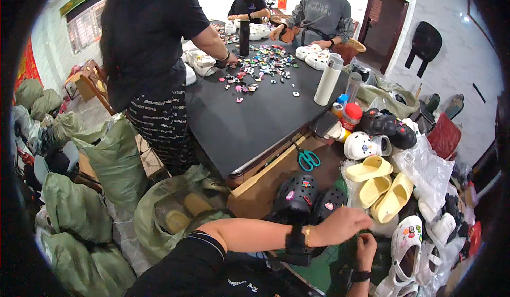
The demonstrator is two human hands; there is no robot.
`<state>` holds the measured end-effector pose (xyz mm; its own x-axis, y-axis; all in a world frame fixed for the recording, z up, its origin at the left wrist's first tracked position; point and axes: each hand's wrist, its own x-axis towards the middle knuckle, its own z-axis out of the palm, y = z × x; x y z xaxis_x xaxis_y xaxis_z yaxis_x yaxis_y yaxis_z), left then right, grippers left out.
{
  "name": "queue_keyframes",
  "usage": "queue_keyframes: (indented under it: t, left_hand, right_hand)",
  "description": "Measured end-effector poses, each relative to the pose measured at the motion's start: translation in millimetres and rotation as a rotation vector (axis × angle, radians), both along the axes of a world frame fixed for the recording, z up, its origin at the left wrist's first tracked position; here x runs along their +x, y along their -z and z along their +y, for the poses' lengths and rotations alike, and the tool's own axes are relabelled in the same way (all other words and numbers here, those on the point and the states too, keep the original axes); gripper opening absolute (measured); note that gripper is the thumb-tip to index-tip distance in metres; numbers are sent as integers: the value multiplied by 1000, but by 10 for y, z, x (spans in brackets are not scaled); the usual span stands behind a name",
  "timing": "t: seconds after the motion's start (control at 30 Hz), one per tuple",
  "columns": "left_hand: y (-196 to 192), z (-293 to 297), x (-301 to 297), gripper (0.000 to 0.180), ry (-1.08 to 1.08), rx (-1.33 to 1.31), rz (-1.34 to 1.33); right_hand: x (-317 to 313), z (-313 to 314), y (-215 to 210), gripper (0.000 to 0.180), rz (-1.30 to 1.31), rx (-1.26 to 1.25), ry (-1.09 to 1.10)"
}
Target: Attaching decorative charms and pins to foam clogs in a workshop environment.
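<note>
Left hand [342, 224] reaching across, fingers curling near black clogs [311, 196]; right hand [365, 248] rising beneath; both grips indiscernible.

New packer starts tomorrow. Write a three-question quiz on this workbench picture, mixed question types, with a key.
1. True or false: the teal-handled scissors lie on the brown wooden bench edge.
2. Which lies nearest the person's left hand? A) black perforated clogs with charms B) tall white cylindrical bottle C) green plastic sacks
3. Fill in: the scattered small colourful charms lie on a ____ tabletop.

Key: 1 true; 2 A; 3 black
</note>
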<state>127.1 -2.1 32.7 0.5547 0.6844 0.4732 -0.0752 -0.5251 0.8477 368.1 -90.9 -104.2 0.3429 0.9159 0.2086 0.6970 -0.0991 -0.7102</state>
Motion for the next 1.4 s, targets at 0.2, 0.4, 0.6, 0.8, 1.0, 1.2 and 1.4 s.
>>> queue_keyframes:
  t: [0.2, 0.4, 0.6, 0.8, 1.0, 1.2, 1.4]
  left_hand:
    - [-452, 144, -783, 20, -135, -389, -293]
    - [-528, 203, -1380, 19, -332, -467, -272]
    - [-207, 25, -1742, 22, -306, -552, -221]
    - [-39, -66, -1763, 24, -271, -628, -219]
    - [-38, -51, -1882, 25, -264, -699, -218]
    - [-7, 43, -1713, 26, -294, -274, 143]
    - [312, 196, -1497, 16, -213, -178, 356]
  right_hand:
    - [227, 116, 19, 12, -7, 30, 52]
    - [115, 56, -210, 20, -95, 53, 192]
    - [-725, -91, -1029, 26, 147, 57, -23]
    - [-1537, -319, -1210, 24, 286, -288, -476]
    - [-1507, -372, -991, 13, 326, -354, -459]
    - [-1470, -158, -1146, 31, 168, -108, -153]
    - [-1400, 191, -1006, 49, -85, 112, -299]
